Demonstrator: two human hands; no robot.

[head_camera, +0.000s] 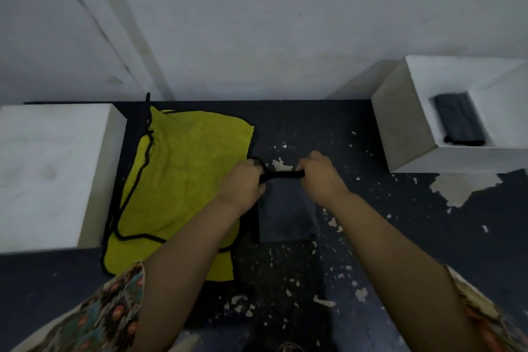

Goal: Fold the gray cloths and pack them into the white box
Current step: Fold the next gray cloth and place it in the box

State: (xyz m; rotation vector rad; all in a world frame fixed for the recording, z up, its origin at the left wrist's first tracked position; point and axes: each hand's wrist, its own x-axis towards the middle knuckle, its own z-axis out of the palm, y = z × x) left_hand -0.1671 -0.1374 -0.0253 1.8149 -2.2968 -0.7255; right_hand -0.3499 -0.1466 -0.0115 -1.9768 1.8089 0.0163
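Left hand [243, 180] and right hand [320, 177] each pinch the top edge of a gray cloth [285, 208], stretching it taut so it hangs flat for folding; its lower part lies on the tabletop [357, 237] beside a yellow cloth [183, 180]. One folded cloth [457, 123] already sits in the white box [405, 128], far right.

A gray cloth [287, 208] hangs held by its top edge; a folded one [458, 123] lies inside the white box [411, 128].
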